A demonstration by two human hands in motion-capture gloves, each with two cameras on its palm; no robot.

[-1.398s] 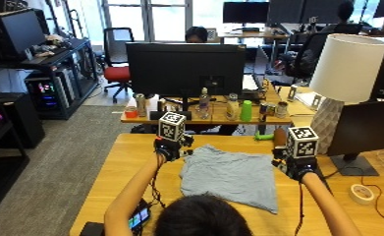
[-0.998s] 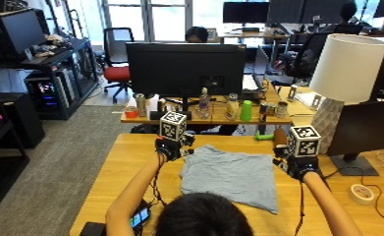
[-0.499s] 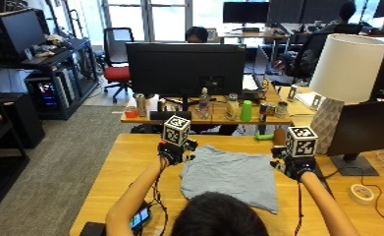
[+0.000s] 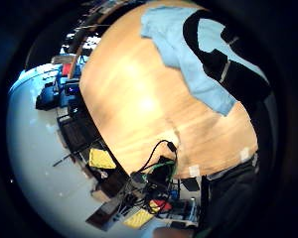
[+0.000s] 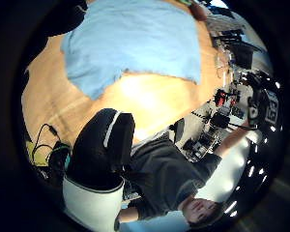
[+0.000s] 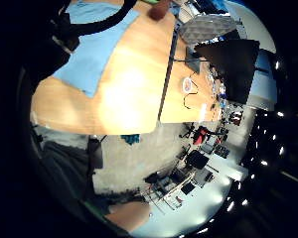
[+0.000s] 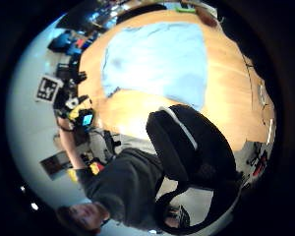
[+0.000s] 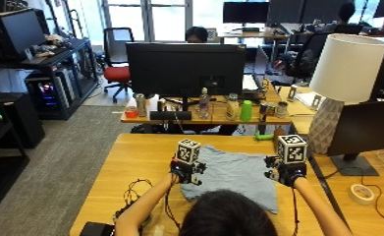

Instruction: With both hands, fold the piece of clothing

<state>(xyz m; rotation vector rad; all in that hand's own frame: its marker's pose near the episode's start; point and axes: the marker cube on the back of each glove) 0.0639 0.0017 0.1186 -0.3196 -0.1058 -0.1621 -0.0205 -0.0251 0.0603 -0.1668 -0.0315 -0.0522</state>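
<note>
- Both hands have crept inward since the earlier frames, the left hand (image 8: 185, 170) now at the garment's left edge and the right hand (image 8: 286, 172) at its right edge.
- Whether either grip is spread or pinching cloth I cannot tell: the backs of the gloves hide the fingers from above, and the palm views show only dark finger shapes hovering over the table.
- Lying flat on the wooden table (image 8: 126, 162), the blue-grey piece of clothing (image 8: 234, 177) sits between the two hands, its far edge towards the monitor (image 8: 185, 69).
- Likely risk: if one hand catches only the top layer or lifts unevenly, the fold could skew or bunch.
</note>
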